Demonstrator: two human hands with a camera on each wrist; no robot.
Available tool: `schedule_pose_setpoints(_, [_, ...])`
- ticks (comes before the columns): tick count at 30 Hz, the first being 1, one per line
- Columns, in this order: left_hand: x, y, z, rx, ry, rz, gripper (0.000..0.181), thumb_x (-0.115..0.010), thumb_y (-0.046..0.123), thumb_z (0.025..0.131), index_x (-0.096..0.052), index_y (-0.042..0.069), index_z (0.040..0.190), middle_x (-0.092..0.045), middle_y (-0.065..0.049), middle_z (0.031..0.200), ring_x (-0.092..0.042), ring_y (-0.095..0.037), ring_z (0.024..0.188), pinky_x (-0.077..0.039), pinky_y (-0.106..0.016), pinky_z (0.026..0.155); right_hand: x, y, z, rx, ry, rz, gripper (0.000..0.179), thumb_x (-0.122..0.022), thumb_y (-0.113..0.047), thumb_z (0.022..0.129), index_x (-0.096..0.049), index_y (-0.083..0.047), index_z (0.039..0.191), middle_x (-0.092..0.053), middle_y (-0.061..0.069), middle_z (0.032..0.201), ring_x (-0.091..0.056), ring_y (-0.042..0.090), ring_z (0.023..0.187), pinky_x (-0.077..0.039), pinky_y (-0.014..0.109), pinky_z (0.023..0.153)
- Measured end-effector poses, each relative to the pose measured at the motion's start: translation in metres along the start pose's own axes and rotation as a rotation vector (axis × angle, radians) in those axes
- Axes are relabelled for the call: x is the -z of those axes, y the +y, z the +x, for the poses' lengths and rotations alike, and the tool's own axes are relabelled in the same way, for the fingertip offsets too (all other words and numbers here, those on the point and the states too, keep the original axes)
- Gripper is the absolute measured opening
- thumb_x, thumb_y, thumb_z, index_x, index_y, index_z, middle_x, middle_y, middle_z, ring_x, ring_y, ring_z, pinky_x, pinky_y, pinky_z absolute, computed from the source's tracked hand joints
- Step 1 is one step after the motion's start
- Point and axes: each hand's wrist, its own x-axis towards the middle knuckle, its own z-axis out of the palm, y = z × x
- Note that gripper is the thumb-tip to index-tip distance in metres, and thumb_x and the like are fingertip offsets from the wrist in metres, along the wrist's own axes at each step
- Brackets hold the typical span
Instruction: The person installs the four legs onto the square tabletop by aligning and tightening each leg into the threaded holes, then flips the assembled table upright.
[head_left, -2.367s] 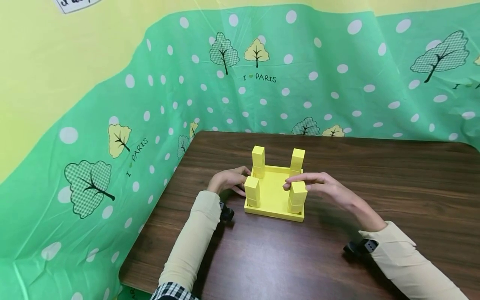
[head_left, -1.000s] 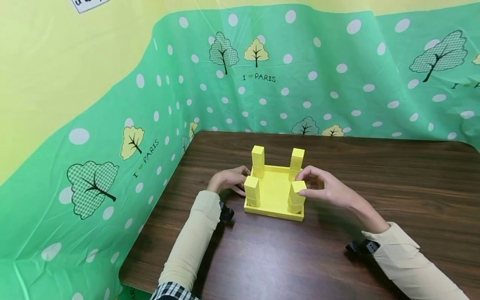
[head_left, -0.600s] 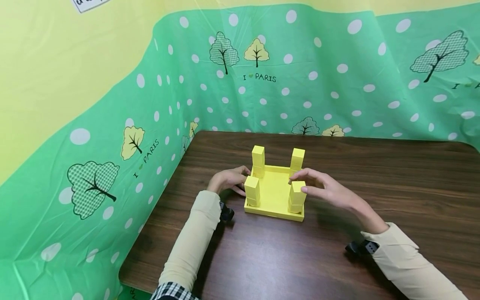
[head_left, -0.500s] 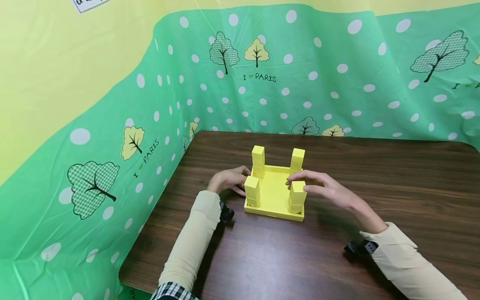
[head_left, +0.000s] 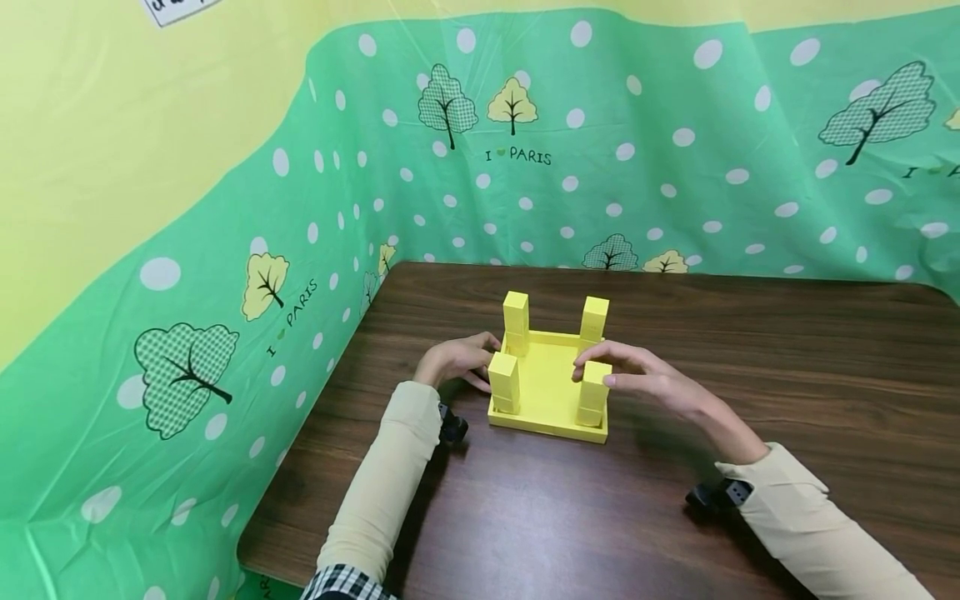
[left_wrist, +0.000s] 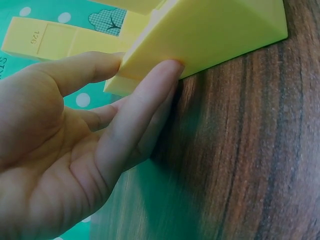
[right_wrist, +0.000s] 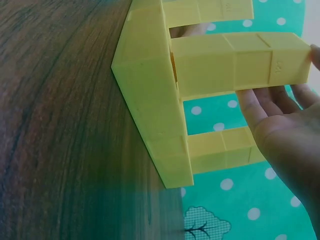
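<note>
A square yellow plastic tray [head_left: 549,375] sits on the table, with a yellow block column upright at each corner. My left hand [head_left: 453,360] touches its left wall; in the left wrist view the fingertips [left_wrist: 170,70] lie spread along the wall and rim. At the front right column [head_left: 591,398], my right hand [head_left: 648,375] has its thumb against the top block's right side. Its other fingers extend loosely behind that column, their tips showing past its left side. Seams between stacked blocks show on the columns, plus a small raised mark [right_wrist: 279,66] in the right wrist view.
The front left column [head_left: 505,385] stands close to my left hand. Two more, the back left column [head_left: 516,321] and back right column [head_left: 594,318], rise behind. Under everything is a dark wood table [head_left: 787,367], with a green patterned cloth [head_left: 480,208] hanging beyond its edges.
My right fingers pinched around the front right column's top a second ago, then spread out again past its left side. The column shows only a slight shift. My left hand stays put.
</note>
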Motion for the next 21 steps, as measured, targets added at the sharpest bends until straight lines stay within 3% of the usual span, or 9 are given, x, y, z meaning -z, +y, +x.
schedule_pose_setpoints(4, [0.0002,-0.0003,0.0,-0.002,0.0,-0.003,0.048,-0.048,-0.001,0.092,-0.032,0.009,0.136,-0.058,-0.016,0.091,-0.063,-0.023,0.078,-0.06,-0.036,0.077,-0.0014,0.0011,-0.0012,-0.068,0.049,0.002,0.028,-0.048,0.001,0.095,-0.051,0.004,0.122,-0.054,0.021,0.116,-0.053,0.02,0.111,-0.047,0.024,0.091])
schedule_pose_setpoints(10, [0.0001,-0.0003,-0.0003,0.001,0.002,-0.002,0.048,-0.048,0.0,0.093,-0.032,0.009,0.137,-0.057,-0.017,0.097,-0.063,-0.023,0.079,-0.06,-0.036,0.077,-0.0029,0.0026,-0.0033,-0.14,0.119,-0.076,0.024,-0.058,-0.001,0.092,-0.053,-0.003,0.116,-0.054,0.012,0.113,-0.052,0.013,0.102,-0.046,0.021,0.083])
schedule_pose_setpoints(21, [-0.0003,0.0009,-0.0009,0.001,0.001,0.002,0.05,-0.051,0.001,0.092,-0.032,0.009,0.138,-0.057,-0.018,0.1,-0.064,-0.023,0.08,-0.06,-0.036,0.077,-0.0074,0.0034,-0.0023,-0.162,0.182,-0.157,0.023,-0.066,-0.003,0.088,-0.053,-0.007,0.106,-0.053,0.008,0.096,-0.054,0.013,0.084,-0.049,0.024,0.067])
